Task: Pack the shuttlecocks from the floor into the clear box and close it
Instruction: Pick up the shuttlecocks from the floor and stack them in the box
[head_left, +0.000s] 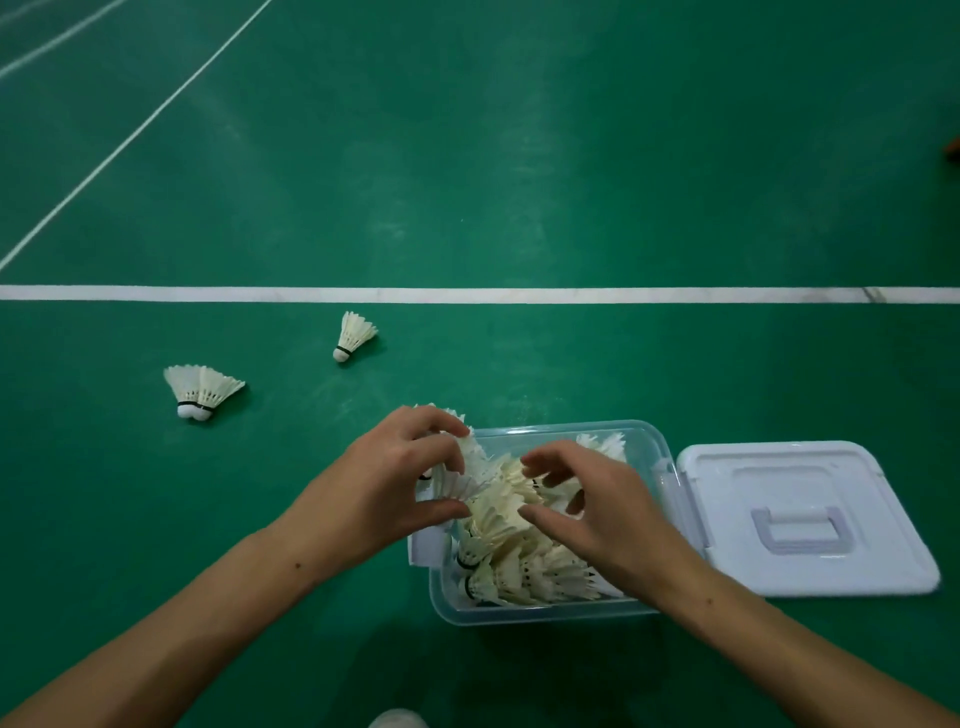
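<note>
I see the clear box (545, 613) sitting on the green court floor (467, 156), its white lid (810, 519) swung open and lying flat on the floor on the right side, handle facing up. The box is heaped with white feather shuttlecocks (524, 566), the pile rising to the rim and above it at the far left corner.

My left hand (395, 483) is over the left edge of the box. Its fingers are curled and its thumb is drawn in below them, and between them it pinches the feather skirts of a small bunch of shuttlecocks (462, 467) at the top of the heap. I cannot tell exactly how many it has hold of.

My right hand (597, 509) is over the middle of the box, fingers spread and bent down like a claw, fingertips pressing into the feathers on top of the pile. The thumb is set against the feathers on the near side. It looks more like pushing down than gripping; I see nothing lifted in it.

Out on the floor, a pair of shuttlecocks (200, 392) lies side by side well to the left of the box, corks toward me. A single shuttlecock (353, 335) lies farther away, just short of the white court line (623, 295) that runs across the view. Thinner white lines cross the upper left corner.
</note>
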